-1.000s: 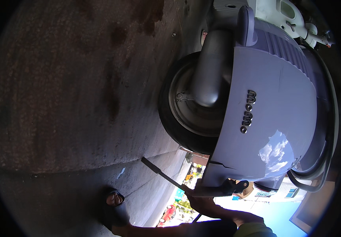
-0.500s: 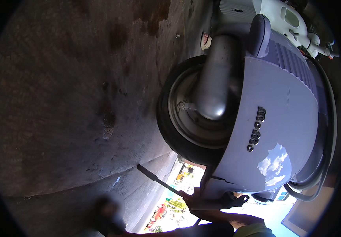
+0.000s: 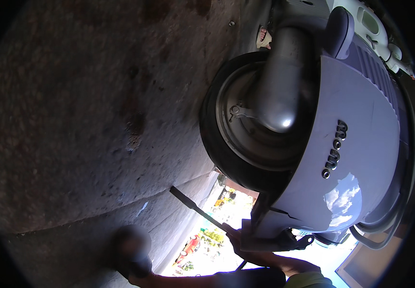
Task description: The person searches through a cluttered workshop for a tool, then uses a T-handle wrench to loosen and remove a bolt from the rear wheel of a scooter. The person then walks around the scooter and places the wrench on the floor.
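Observation:
A pale lilac scooter (image 3: 361, 110) fills the right side, lying sideways in the picture, with its rear wheel (image 3: 222, 110) and silver exhaust (image 3: 277, 96) toward me. Beside the dark rear bracket (image 3: 270, 242), my right hand (image 3: 234, 242) shows almost as a silhouette. Its fingers look closed round the thin end of a long dark-handled tool (image 3: 183, 198), whose thick grip points away to the upper left. My left hand (image 3: 139, 269) is at the lower left, dark and smeared. A blurred greyish round patch (image 3: 131, 245) covers its fingers, so what they hold is hidden.
Stained concrete floor (image 3: 73, 144) spans the left, crossed by a seam. A sandalled foot (image 3: 264, 38) stands beyond the wheel. Another scooter, white (image 3: 368, 21), is at the upper right. Bright daylight shows a red car (image 3: 190, 246) and plants. A curved metal rail (image 3: 380, 242) edges the scooter.
The scooter and wheel have shifted right and slightly up in the picture. The tool's grip sits a little higher, and more of my left forearm shows.

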`<state>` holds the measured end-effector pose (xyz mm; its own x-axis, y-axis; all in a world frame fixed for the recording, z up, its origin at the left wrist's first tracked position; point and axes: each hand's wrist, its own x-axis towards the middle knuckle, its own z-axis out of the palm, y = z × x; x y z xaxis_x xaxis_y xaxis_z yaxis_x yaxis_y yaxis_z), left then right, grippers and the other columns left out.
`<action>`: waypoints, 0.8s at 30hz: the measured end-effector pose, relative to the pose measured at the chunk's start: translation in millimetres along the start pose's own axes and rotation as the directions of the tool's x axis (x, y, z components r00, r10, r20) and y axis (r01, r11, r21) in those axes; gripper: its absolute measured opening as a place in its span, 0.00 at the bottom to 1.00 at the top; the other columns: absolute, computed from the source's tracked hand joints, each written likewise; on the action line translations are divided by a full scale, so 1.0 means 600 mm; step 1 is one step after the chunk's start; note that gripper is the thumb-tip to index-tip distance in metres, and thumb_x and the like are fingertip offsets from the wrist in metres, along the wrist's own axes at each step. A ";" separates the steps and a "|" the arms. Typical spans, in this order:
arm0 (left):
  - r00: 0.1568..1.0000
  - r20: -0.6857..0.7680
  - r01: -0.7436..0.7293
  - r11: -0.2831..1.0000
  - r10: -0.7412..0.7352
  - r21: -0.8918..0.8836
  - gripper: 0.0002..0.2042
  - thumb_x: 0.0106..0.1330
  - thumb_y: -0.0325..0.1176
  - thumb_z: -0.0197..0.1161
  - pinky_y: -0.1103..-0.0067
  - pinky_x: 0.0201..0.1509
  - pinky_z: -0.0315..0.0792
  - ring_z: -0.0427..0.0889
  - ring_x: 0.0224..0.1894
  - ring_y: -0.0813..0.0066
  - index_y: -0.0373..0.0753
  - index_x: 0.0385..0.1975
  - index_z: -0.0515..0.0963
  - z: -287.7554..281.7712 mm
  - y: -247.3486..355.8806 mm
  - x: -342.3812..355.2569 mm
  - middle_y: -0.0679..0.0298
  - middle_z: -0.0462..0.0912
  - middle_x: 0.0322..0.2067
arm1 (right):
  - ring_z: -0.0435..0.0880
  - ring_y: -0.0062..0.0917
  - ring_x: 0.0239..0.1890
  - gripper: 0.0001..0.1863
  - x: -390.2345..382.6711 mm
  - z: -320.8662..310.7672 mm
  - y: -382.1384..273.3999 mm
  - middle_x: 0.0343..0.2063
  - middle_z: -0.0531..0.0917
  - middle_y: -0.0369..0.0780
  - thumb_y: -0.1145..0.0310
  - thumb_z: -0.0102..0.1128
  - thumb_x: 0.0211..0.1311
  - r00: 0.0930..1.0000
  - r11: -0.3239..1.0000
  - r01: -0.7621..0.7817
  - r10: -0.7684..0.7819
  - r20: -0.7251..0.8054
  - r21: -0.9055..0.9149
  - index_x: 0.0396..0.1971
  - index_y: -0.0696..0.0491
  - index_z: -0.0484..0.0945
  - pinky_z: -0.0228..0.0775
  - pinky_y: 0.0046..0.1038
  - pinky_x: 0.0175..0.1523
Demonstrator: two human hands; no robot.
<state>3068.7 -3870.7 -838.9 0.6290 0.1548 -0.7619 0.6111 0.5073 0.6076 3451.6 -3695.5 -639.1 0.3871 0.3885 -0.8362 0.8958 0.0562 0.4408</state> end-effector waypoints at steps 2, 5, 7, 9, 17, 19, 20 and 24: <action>1.000 -0.006 -0.022 0.999 0.022 0.032 0.19 0.53 0.42 0.57 0.63 0.19 0.66 0.74 0.16 0.50 0.34 0.39 0.71 0.003 -0.004 -0.001 0.48 0.73 0.15 | 0.69 0.34 0.26 0.21 -0.002 0.001 -0.001 0.27 0.66 0.49 0.69 0.48 0.61 1.000 1.000 -0.007 0.007 -0.001 0.015 0.54 0.56 0.64 0.58 0.37 0.33; 1.000 0.009 0.020 0.999 -0.020 0.031 0.20 0.53 0.43 0.57 0.64 0.18 0.66 0.73 0.15 0.50 0.33 0.40 0.71 0.009 -0.009 0.000 0.49 0.73 0.15 | 0.70 0.35 0.26 0.21 -0.003 0.003 -0.003 0.28 0.67 0.50 0.69 0.48 0.61 1.000 0.999 -0.013 0.013 -0.003 0.032 0.54 0.56 0.64 0.59 0.38 0.34; 0.999 -0.031 0.017 1.000 -0.016 0.019 0.20 0.54 0.43 0.57 0.63 0.17 0.65 0.72 0.14 0.50 0.33 0.40 0.71 0.014 -0.012 0.001 0.49 0.73 0.14 | 0.70 0.36 0.26 0.21 -0.005 0.005 -0.004 0.28 0.67 0.51 0.69 0.48 0.61 1.000 0.999 -0.013 0.013 -0.006 0.050 0.54 0.56 0.65 0.59 0.38 0.35; 0.992 -0.105 -0.067 0.995 0.075 0.076 0.19 0.56 0.42 0.56 0.63 0.17 0.63 0.71 0.13 0.50 0.32 0.39 0.72 0.017 -0.014 0.000 0.50 0.72 0.13 | 0.71 0.36 0.27 0.21 -0.004 0.007 -0.004 0.29 0.68 0.51 0.69 0.48 0.61 1.000 0.998 -0.011 0.012 -0.010 0.065 0.54 0.56 0.65 0.59 0.39 0.35; 0.974 -0.201 -0.090 0.992 0.107 0.089 0.15 0.58 0.39 0.55 0.62 0.16 0.62 0.69 0.12 0.50 0.32 0.35 0.72 0.024 -0.009 -0.001 0.50 0.71 0.11 | 0.72 0.38 0.27 0.20 -0.005 0.026 -0.004 0.30 0.69 0.54 0.70 0.49 0.60 1.000 0.988 -0.005 0.010 -0.029 0.155 0.54 0.55 0.65 0.60 0.42 0.38; 0.980 -0.167 -0.092 0.992 0.105 0.085 0.14 0.58 0.40 0.55 0.62 0.16 0.63 0.70 0.12 0.50 0.34 0.33 0.72 0.014 -0.003 0.002 0.50 0.71 0.11 | 0.73 0.39 0.28 0.20 -0.009 0.034 -0.002 0.31 0.69 0.54 0.70 0.49 0.60 0.999 0.973 -0.035 0.039 -0.014 0.229 0.54 0.55 0.65 0.60 0.43 0.39; 0.992 -0.123 -0.014 0.999 0.019 0.040 0.11 0.57 0.40 0.56 0.62 0.18 0.65 0.72 0.14 0.50 0.38 0.30 0.72 0.007 0.005 0.008 0.50 0.73 0.13 | 0.73 0.39 0.28 0.20 -0.009 0.037 -0.003 0.31 0.69 0.55 0.70 0.49 0.60 0.999 0.983 -0.012 0.018 -0.032 0.185 0.54 0.55 0.65 0.60 0.43 0.39; 0.991 -0.134 0.007 0.998 0.000 0.056 0.09 0.56 0.40 0.56 0.62 0.20 0.68 0.75 0.18 0.49 0.41 0.28 0.72 0.012 0.004 0.014 0.51 0.75 0.16 | 0.72 0.37 0.18 0.23 -0.009 0.071 -0.001 0.16 0.71 0.46 0.71 0.51 0.58 0.955 0.996 0.071 -0.052 -0.292 0.054 0.55 0.51 0.64 0.62 0.33 0.22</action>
<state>3078.7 -3874.6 -842.3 0.5591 0.2673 -0.7848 0.6413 0.4604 0.6137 3458.1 -3736.9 -648.7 0.2592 0.6364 -0.7265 0.9317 0.0335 0.3618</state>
